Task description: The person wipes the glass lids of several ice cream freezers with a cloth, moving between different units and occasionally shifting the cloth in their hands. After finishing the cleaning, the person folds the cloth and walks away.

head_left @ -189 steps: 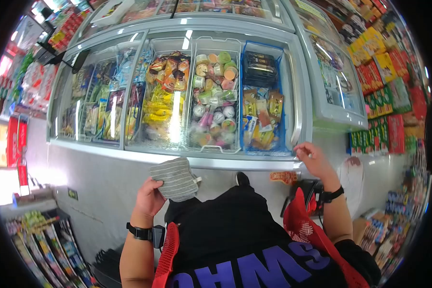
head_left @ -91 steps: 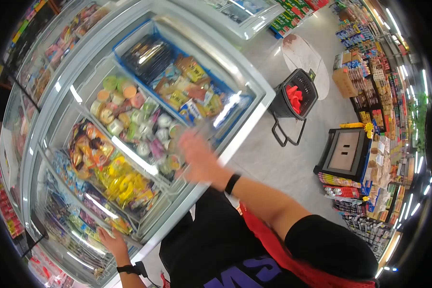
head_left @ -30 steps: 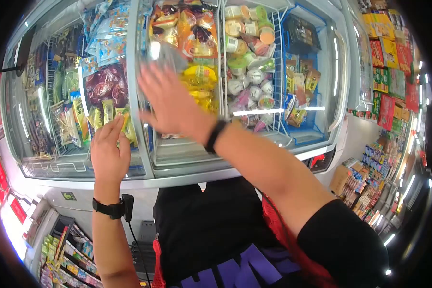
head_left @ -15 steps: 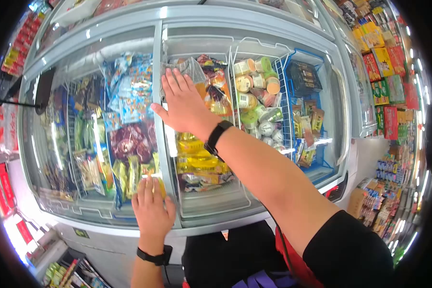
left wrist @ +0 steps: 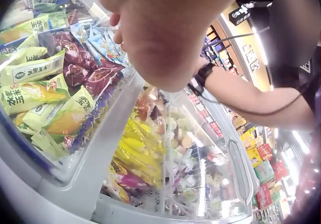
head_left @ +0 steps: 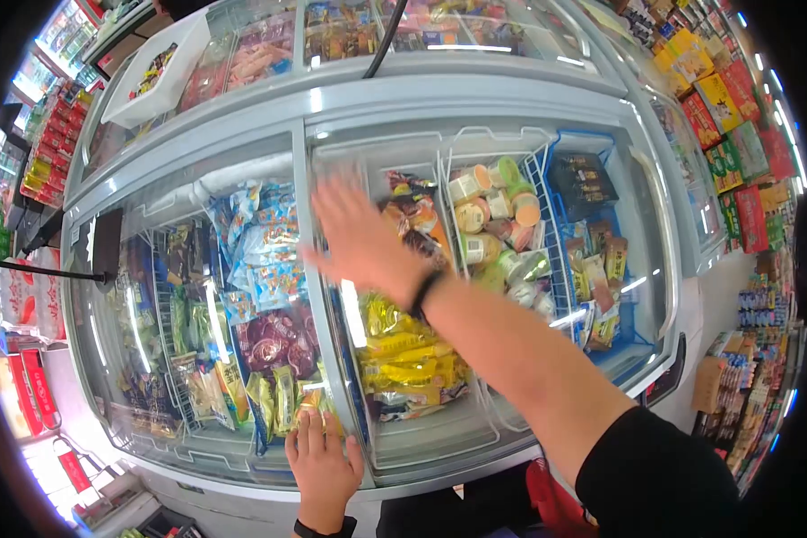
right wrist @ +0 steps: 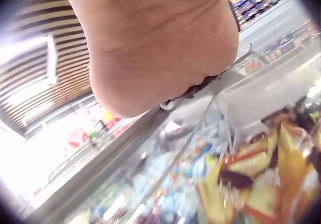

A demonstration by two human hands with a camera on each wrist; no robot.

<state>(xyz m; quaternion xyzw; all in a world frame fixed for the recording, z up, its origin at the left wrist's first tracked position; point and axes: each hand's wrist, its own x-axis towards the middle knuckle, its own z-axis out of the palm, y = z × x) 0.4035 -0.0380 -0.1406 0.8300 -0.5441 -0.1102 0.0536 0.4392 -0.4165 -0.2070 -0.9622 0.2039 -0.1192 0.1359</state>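
Observation:
My right hand [head_left: 363, 233] lies over the glass lid [head_left: 421, 448] of the chest freezer, near its middle frame bar [head_left: 327, 332]. Its fingers are straight and spread, blurred by motion. In the right wrist view a dark, crumpled edge of cloth [right wrist: 200, 87] shows beneath the palm; the rest is hidden by the hand. My left hand [head_left: 325, 462], fingers extended, rests at the freezer's front edge left of that bar and holds nothing. Below the glass lie yellow packets [head_left: 408, 359], blue packets [head_left: 264, 242] and corn-printed ice packs [left wrist: 37, 93].
White wire baskets divide the freezer, with ice cream cups [head_left: 493, 211] and a blue basket [head_left: 641, 350] on the right. Another freezer behind carries a white tray [head_left: 161, 67]. A black cable [head_left: 387, 40] hangs over the back. Boxed goods [head_left: 717, 112] stand at the right.
The striped grey cloth, in my left hand at first, passed under my right hand. That hand swept from the right part of the glass to the middle bar. My left hand came onto the freezer's front.

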